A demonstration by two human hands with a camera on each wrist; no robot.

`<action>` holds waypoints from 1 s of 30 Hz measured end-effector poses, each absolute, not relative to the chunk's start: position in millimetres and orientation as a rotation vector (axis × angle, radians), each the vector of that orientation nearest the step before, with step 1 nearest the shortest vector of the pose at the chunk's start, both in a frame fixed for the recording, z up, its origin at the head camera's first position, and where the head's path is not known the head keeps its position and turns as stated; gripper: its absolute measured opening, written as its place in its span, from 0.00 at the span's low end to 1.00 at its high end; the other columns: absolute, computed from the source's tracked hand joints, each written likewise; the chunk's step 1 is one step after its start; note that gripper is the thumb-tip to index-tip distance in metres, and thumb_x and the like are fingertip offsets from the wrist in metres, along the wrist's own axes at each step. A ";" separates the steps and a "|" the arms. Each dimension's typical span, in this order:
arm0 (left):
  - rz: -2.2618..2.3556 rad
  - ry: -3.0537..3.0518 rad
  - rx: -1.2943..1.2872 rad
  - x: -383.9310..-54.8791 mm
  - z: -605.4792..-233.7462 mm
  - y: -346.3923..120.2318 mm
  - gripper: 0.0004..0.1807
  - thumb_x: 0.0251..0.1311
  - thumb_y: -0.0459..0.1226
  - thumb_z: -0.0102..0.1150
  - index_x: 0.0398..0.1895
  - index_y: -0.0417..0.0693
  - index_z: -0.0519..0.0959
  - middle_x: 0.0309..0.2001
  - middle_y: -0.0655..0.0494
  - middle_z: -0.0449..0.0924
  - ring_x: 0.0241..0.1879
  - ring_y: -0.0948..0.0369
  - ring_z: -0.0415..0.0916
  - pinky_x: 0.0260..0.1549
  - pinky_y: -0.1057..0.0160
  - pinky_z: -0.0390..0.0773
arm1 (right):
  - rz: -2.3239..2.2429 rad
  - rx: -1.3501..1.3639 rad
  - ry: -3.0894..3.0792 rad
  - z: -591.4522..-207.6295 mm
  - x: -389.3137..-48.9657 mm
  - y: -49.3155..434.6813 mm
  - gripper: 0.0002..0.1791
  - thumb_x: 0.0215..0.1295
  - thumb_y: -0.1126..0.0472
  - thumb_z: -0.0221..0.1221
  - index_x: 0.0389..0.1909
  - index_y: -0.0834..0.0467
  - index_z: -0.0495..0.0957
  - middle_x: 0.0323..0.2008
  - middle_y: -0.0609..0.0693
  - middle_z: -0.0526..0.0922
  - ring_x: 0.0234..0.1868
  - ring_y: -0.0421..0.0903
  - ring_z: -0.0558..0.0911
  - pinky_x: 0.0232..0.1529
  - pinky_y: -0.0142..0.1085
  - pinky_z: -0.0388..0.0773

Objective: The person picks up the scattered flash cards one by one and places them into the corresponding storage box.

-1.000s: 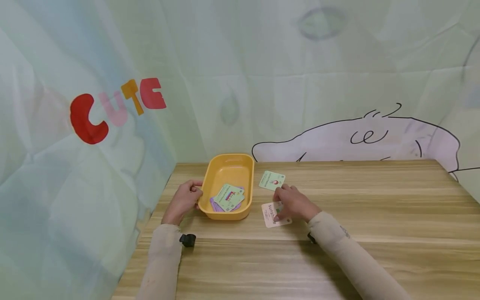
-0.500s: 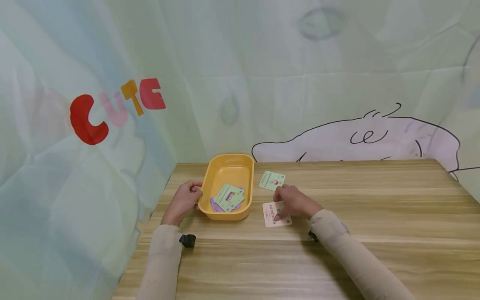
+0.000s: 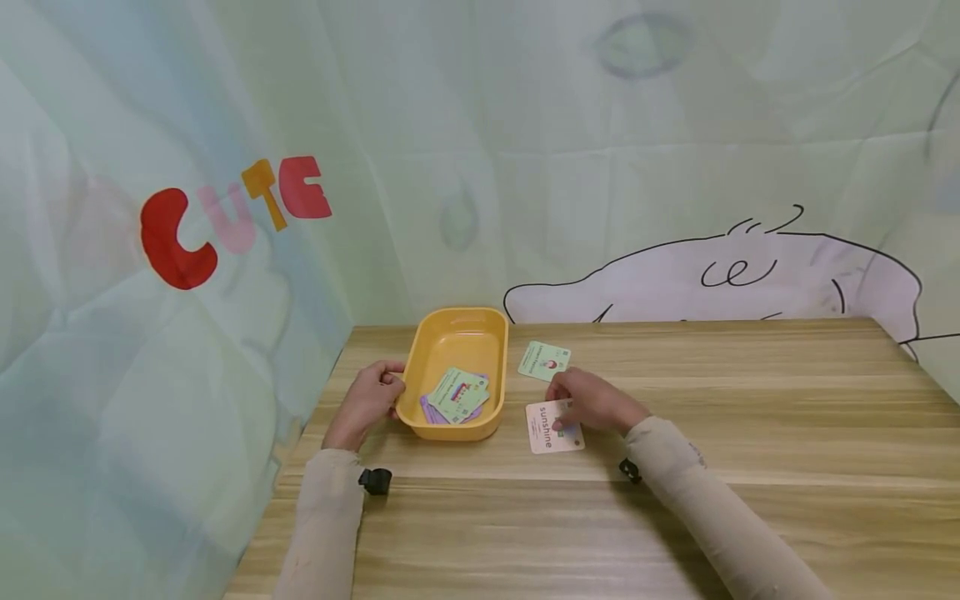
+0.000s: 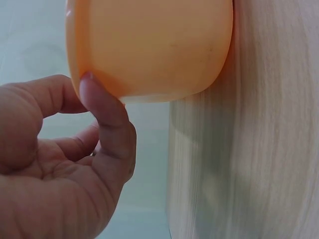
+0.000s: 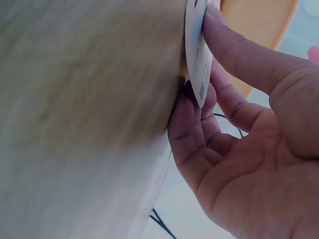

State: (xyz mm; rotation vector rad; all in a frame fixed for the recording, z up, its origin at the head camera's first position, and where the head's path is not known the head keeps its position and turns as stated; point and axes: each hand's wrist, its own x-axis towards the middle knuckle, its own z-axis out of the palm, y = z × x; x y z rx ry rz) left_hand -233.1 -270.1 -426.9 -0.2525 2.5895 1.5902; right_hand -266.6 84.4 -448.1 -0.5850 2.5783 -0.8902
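Note:
In the head view my left hand (image 3: 365,402) is at the left side of a yellow plastic tub (image 3: 453,432). The left wrist view has its thumb and fingers pinching the tub's rim (image 4: 75,50). Inside the tub lies a loose pile of green and purple cards (image 3: 457,396). To the right, my right hand (image 3: 596,402) pinches a pale pink card (image 3: 542,439) printed "sunshine". Its thumb presses the printed face, while fingertips sit under the card's edge (image 5: 202,74) in the right wrist view, the card tilted off the table.
A green card (image 3: 536,360) lies on the wooden table (image 3: 750,417) just beyond my right hand. Behind the table and on the left hangs a pale printed curtain (image 3: 450,167) with "CUTE" lettering. The tub stands near the table's back left corner.
My right hand has shifted slightly right, and more of the pink card shows under it, its near side lifting a little. The left hand and tub have stayed put.

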 end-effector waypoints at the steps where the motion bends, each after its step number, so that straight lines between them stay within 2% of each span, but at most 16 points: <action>1: 1.590 2.589 -0.256 -233.0 -426.3 -269.7 0.22 0.71 0.31 0.46 0.66 0.35 0.69 0.41 0.49 0.67 0.31 0.58 0.71 0.28 0.62 0.79 | -0.904 -0.578 2.572 -447.9 -267.2 85.8 0.17 0.52 0.65 0.75 0.40 0.54 0.80 0.42 0.48 0.80 0.46 0.48 0.75 0.57 0.47 0.73; 13: 1.587 2.592 -0.252 -233.4 -426.2 -269.7 0.22 0.71 0.31 0.47 0.66 0.35 0.69 0.41 0.48 0.68 0.31 0.58 0.72 0.28 0.62 0.79 | -1.020 -0.571 2.484 -450.8 -271.7 97.8 0.16 0.57 0.64 0.73 0.44 0.56 0.80 0.46 0.50 0.83 0.48 0.48 0.77 0.60 0.48 0.73; 15: 1.587 2.593 -0.249 -233.6 -426.7 -269.9 0.22 0.71 0.31 0.46 0.66 0.35 0.69 0.41 0.48 0.68 0.31 0.58 0.72 0.28 0.62 0.79 | -1.031 -0.580 2.483 -451.1 -271.5 99.6 0.16 0.58 0.64 0.72 0.45 0.56 0.79 0.46 0.51 0.82 0.48 0.48 0.77 0.57 0.46 0.74; 19: 1.594 2.597 -0.239 -234.0 -428.1 -270.5 0.21 0.71 0.31 0.46 0.66 0.35 0.69 0.41 0.49 0.68 0.31 0.57 0.72 0.27 0.62 0.79 | -1.108 -0.569 2.423 -450.3 -270.9 102.6 0.16 0.60 0.64 0.71 0.48 0.57 0.79 0.44 0.54 0.80 0.41 0.47 0.79 0.42 0.40 0.80; 22: 1.602 2.595 -0.230 -233.6 -428.2 -271.0 0.22 0.71 0.31 0.46 0.66 0.35 0.69 0.41 0.49 0.68 0.32 0.57 0.71 0.27 0.62 0.79 | -1.186 -0.536 2.352 -449.5 -270.3 104.0 0.17 0.62 0.65 0.69 0.50 0.59 0.78 0.42 0.56 0.79 0.37 0.46 0.81 0.34 0.39 0.83; 30: 1.608 2.592 -0.236 -233.3 -428.2 -271.8 0.21 0.71 0.31 0.47 0.65 0.35 0.70 0.41 0.49 0.69 0.31 0.57 0.71 0.27 0.63 0.78 | -1.263 -0.451 2.292 -448.8 -270.1 105.6 0.18 0.64 0.66 0.67 0.54 0.57 0.80 0.44 0.56 0.79 0.35 0.46 0.85 0.35 0.40 0.85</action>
